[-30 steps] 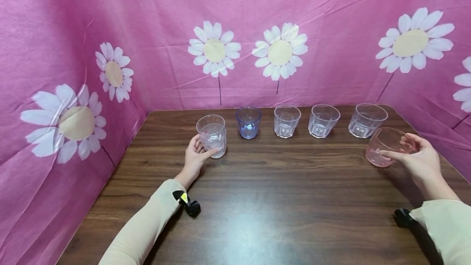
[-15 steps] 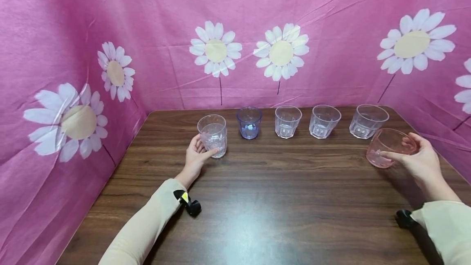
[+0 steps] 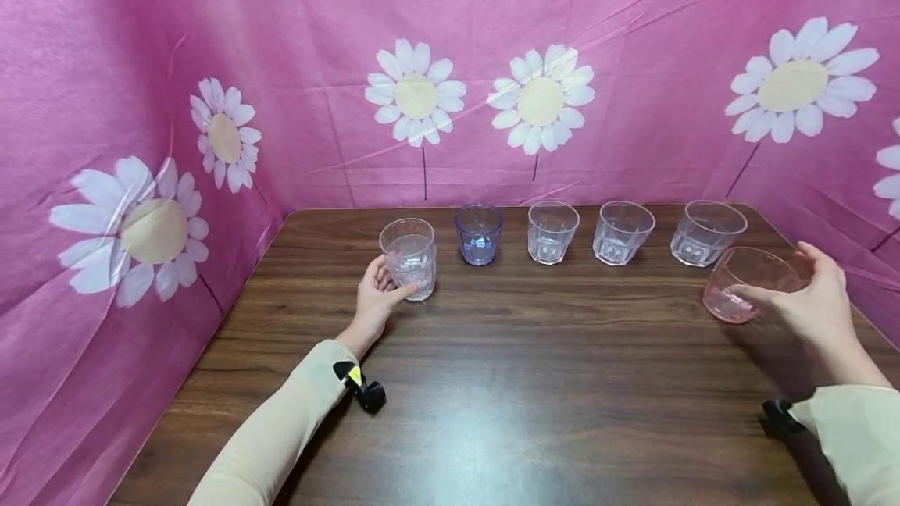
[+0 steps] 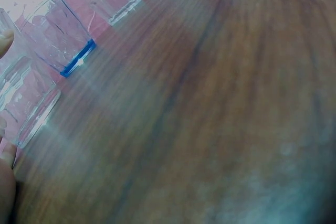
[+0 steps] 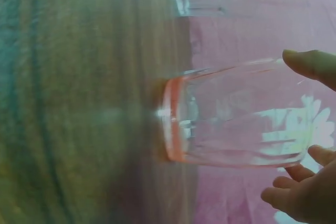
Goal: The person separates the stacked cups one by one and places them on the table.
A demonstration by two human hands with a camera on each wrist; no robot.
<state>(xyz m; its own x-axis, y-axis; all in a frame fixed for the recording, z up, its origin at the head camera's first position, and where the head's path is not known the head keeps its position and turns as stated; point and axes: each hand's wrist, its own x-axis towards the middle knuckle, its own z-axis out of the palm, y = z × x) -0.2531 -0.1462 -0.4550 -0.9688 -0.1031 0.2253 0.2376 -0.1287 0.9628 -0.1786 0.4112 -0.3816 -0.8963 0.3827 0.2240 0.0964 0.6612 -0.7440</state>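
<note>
In the head view, my left hand (image 3: 371,307) grips a clear tumbler (image 3: 409,250) standing upright at the left of the table, with the thumb across its front. In the left wrist view, that tumbler's base (image 4: 39,116) meets the wood. At the right stands a pink-tinted tumbler (image 3: 724,304). My right hand (image 3: 819,307) is beside it, fingers spread away from its far side and thumb overlapping its front. The right wrist view shows the pink tumbler's reddish base (image 5: 174,119) on the table, with thumb and fingers apart around its rim end.
Behind runs a row of a blue tumbler (image 3: 479,235) and three clear tumblers, left (image 3: 552,233), middle (image 3: 623,233) and right (image 3: 706,234). The right one stands close behind the pink tumbler. A pink daisy-print cloth (image 3: 450,170) hangs around the wooden table (image 3: 534,381).
My right fingers have loosened from the pink tumbler and drawn back to the right, leaving it standing. The left hand keeps its hold on the clear tumbler. The view has shifted slightly.
</note>
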